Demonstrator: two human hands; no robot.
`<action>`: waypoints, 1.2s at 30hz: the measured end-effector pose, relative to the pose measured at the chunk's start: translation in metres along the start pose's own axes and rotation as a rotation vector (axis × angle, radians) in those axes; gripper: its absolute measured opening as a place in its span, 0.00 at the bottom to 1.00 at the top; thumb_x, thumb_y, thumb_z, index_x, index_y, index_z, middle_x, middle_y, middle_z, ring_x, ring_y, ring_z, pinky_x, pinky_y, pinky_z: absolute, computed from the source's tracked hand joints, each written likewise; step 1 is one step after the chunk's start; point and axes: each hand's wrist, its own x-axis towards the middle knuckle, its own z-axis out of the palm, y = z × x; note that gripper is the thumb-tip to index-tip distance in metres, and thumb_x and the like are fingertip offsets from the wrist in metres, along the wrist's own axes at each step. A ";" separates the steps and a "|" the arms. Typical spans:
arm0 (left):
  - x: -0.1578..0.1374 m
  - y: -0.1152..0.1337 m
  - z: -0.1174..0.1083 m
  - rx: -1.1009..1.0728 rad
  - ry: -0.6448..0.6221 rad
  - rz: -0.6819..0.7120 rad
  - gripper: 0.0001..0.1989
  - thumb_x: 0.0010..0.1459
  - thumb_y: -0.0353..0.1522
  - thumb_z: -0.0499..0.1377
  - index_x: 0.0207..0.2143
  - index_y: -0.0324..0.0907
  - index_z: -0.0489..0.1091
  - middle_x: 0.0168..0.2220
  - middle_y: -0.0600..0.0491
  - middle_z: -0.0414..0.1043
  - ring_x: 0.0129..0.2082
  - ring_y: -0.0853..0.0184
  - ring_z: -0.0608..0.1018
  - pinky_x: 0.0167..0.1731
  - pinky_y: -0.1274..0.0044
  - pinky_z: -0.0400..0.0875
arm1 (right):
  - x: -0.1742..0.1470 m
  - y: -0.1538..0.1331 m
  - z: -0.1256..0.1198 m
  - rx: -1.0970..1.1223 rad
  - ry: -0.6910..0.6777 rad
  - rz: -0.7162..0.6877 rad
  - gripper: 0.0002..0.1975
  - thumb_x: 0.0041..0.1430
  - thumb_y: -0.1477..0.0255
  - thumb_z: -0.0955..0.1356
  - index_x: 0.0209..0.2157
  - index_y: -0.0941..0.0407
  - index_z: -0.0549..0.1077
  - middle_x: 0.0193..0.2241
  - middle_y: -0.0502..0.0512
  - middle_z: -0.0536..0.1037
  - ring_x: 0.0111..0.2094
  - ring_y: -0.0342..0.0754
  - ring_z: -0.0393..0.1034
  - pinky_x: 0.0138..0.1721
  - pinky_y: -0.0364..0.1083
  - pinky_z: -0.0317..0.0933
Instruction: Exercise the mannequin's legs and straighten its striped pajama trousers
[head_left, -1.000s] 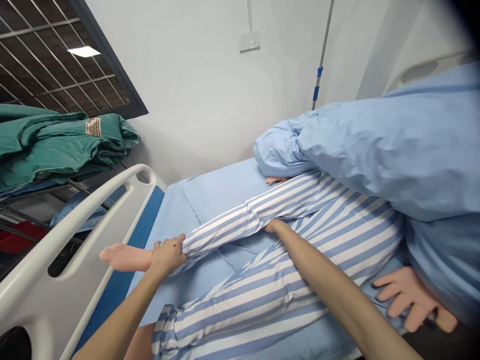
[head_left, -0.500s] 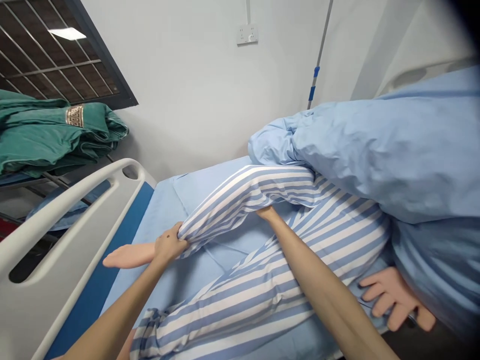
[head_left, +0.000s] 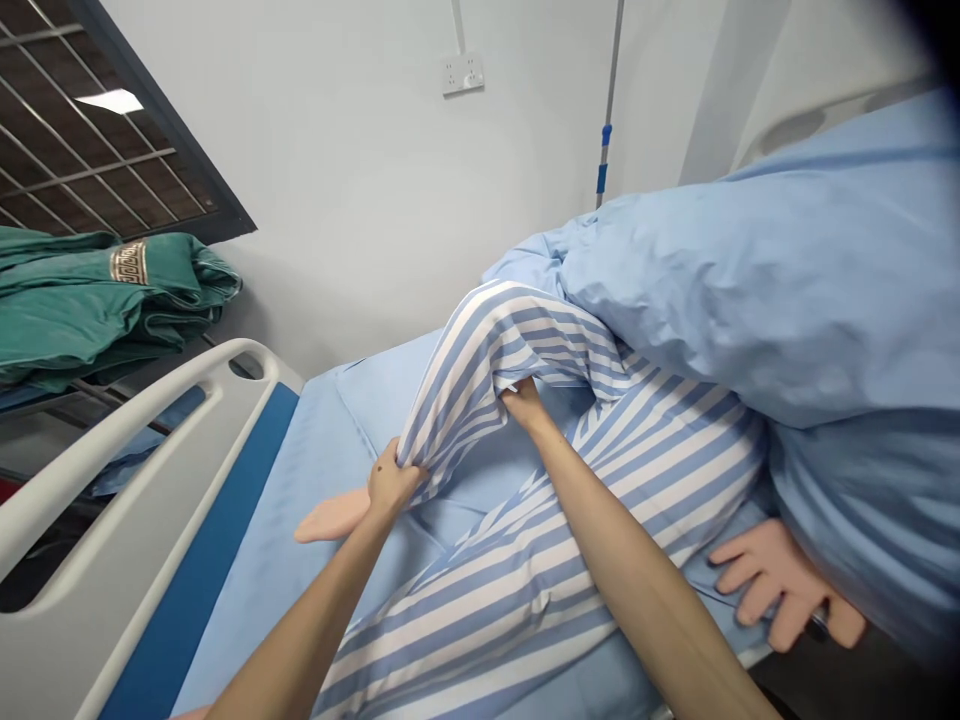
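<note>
A bent leg (head_left: 469,370) in blue-and-white striped trousers rises off the bed, its knee up; its bare foot (head_left: 334,515) looks like a mannequin's. My left hand (head_left: 394,480) is closed around the ankle over the trouser cuff. Beneath the knee, my right hand (head_left: 523,402) holds the leg from below, its fingers mostly hidden by the cloth. The other striped leg (head_left: 495,610) lies stretched out nearer me, under my forearms. At the right, the figure's smooth hand (head_left: 784,580) rests palm up by the bed edge.
A blue quilt (head_left: 712,290) covers the upper body. The white-and-blue bed end board (head_left: 142,450) stands at the left, with folded green cloth (head_left: 67,305) on a rack beyond it. Behind the light blue sheet (head_left: 315,440) are a wall socket (head_left: 462,74) and a pole (head_left: 611,90).
The knee has bent more and risen, and the foot has slid right toward the hips, with my left hand moving along. My right hand shows more under the knee. The view shifted slightly.
</note>
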 end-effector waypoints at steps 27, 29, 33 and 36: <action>-0.036 -0.067 -0.064 0.497 -0.099 -0.083 0.23 0.43 0.27 0.48 0.45 0.50 0.61 0.36 0.53 0.72 0.40 0.60 0.72 0.39 0.71 0.60 | -0.029 0.029 0.011 -0.455 -0.467 -0.052 0.27 0.50 0.63 0.64 0.52 0.54 0.64 0.52 0.55 0.65 0.53 0.54 0.58 0.55 0.51 0.50; -0.038 -0.076 -0.069 0.559 -0.109 -0.067 0.25 0.43 0.27 0.47 0.46 0.49 0.61 0.38 0.52 0.73 0.42 0.59 0.72 0.42 0.69 0.58 | -0.033 0.037 0.015 -0.543 -0.557 0.014 0.29 0.49 0.62 0.65 0.53 0.55 0.64 0.53 0.57 0.64 0.53 0.57 0.58 0.55 0.51 0.51; -0.028 -0.087 -0.075 0.666 -0.115 -0.020 0.26 0.43 0.26 0.47 0.49 0.47 0.61 0.41 0.49 0.72 0.45 0.59 0.70 0.46 0.65 0.54 | -0.040 0.049 0.023 -0.661 -0.663 0.034 0.28 0.48 0.63 0.66 0.52 0.55 0.65 0.55 0.56 0.61 0.55 0.57 0.56 0.54 0.50 0.50; -0.017 -0.090 -0.079 0.746 -0.105 0.048 0.26 0.44 0.26 0.47 0.48 0.46 0.61 0.43 0.49 0.71 0.45 0.57 0.70 0.46 0.61 0.52 | -0.043 0.053 0.028 -0.703 -0.675 0.040 0.25 0.49 0.64 0.65 0.49 0.58 0.68 0.54 0.58 0.63 0.53 0.58 0.57 0.54 0.50 0.51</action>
